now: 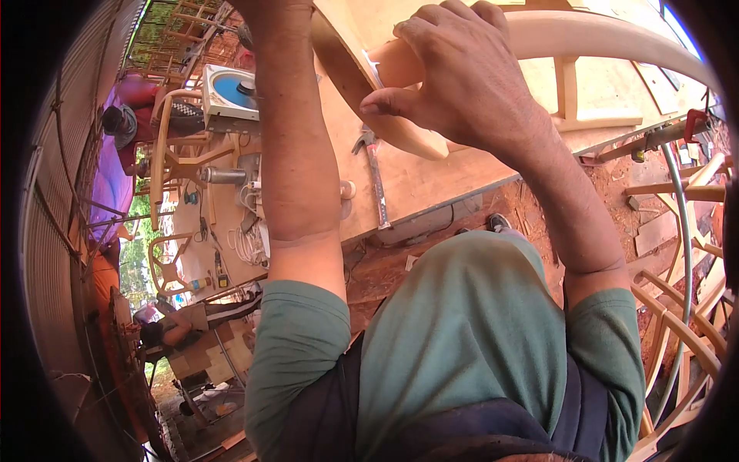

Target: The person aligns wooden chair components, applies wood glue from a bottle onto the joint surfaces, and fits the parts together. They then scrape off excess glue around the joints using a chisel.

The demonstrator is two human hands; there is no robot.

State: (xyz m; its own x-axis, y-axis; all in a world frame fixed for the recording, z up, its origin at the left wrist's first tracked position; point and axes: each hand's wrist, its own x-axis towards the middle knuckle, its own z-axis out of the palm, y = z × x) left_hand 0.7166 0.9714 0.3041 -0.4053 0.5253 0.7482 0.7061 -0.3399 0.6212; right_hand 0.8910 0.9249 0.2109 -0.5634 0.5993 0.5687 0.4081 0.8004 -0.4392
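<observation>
A pale curved wooden chair frame point(600, 35) lies over the workbench point(419, 189), with a rail and a short upright showing at the right. My right hand point(469, 77) wraps over the frame at a joint, its thumb pressing on a flat, tapered wooden piece point(400, 132). A white smear, perhaps glue, shows at that joint. Reaching to the top edge, my left hand point(271, 9) is mostly cut off by the view, so its fingers and anything in them are hidden. A claw hammer point(376, 181) with a worn red handle rests on the bench between my arms.
Left of my forearm stands a white box with a blue disc point(231, 91). Farther left are a wooden chair frame point(160, 158), tools, cords and two other people. A clamp bar point(654, 140) runs along the bench edge at right, near a hose point(685, 254) and stacked chair frames point(685, 331).
</observation>
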